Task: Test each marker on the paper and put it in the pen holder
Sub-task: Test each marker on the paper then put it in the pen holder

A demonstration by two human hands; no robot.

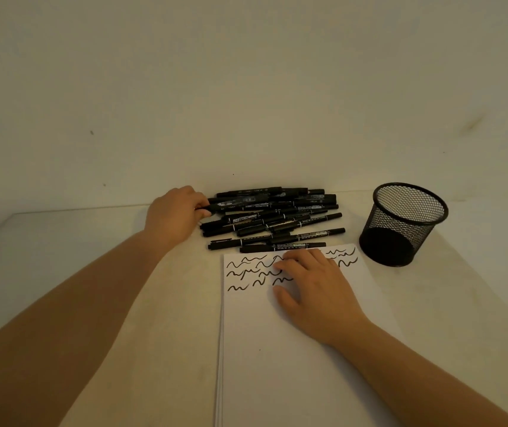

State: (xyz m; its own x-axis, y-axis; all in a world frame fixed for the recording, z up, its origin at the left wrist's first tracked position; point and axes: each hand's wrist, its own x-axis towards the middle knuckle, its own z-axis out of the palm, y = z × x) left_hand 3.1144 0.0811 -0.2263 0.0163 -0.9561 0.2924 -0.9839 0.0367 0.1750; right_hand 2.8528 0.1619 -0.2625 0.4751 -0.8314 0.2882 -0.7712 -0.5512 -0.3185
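Against the wall, at the back of the table [61, 229], lies the pile of markers [277, 220], loosely stacked and crossing one another. Head view: your left hand [174, 215] reaches the pile's left end, its fingers pinched on the tip of one thick marker [240, 202] that rests high in the stack. Your right hand [314, 288] lies flat with fingers spread and holding nothing, pressing the paper [277, 365] near its scribbles [246, 272]. The pen holder [403, 224], a black mesh cup, stands upright to the right of the pile, just beyond the paper's far right corner; it appears empty, so the sorting is probably at its start.

Hazards, as judged from this arrangement: pulling the pinched marker sideways may drag its neighbours, rolling them onto the sheet or toward the table edge. An end-only grip invites a slip or a popped cap. Your right palm covers some marks; ink that has not dried could smear. Lifting that hand lets the sheet shift while you write.
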